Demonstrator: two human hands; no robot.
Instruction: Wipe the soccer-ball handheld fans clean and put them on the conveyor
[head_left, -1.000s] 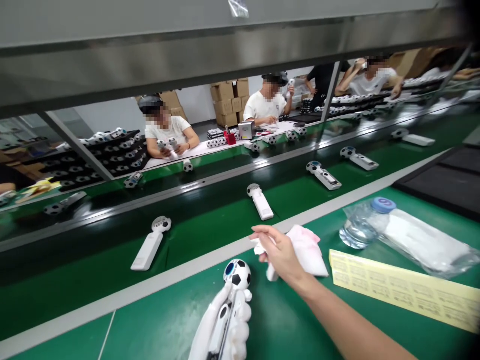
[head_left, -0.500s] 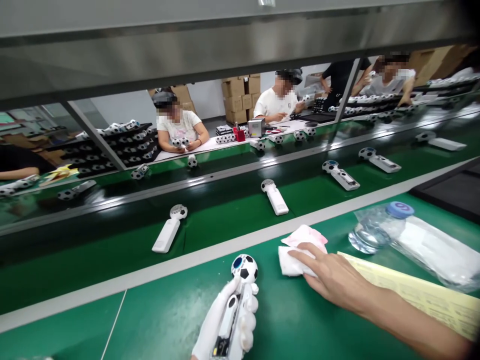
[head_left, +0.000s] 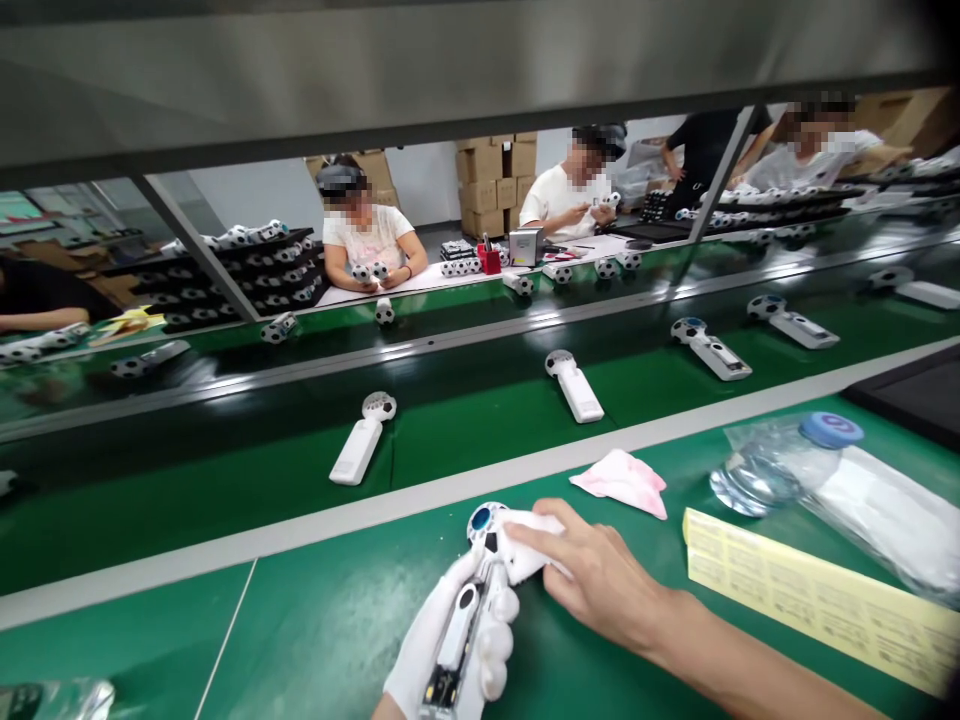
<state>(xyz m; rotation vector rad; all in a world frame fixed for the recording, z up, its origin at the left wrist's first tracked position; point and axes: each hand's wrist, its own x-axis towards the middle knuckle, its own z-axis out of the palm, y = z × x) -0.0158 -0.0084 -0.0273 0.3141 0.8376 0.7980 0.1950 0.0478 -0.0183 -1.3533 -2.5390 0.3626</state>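
Note:
My left hand, in a white glove, is wrapped round a handheld device with a football-patterned head. The device's handle is open on the side facing me, showing dark and metallic inner parts. My bare right hand pinches a folded white cloth against the right side of the ball head, covering part of it. Beyond my right hand, a crumpled pink-and-white cloth lies on the green table.
Several similar football-headed devices lie on the green conveyor ahead. To the right are a water bottle, a yellow printed sheet and a plastic-wrapped white pack. Co-workers sit across the line.
My right hand has lifted the folded white cloth from beside the pink one and brought it left onto the ball head. Devices on the conveyor appear farther right in view.

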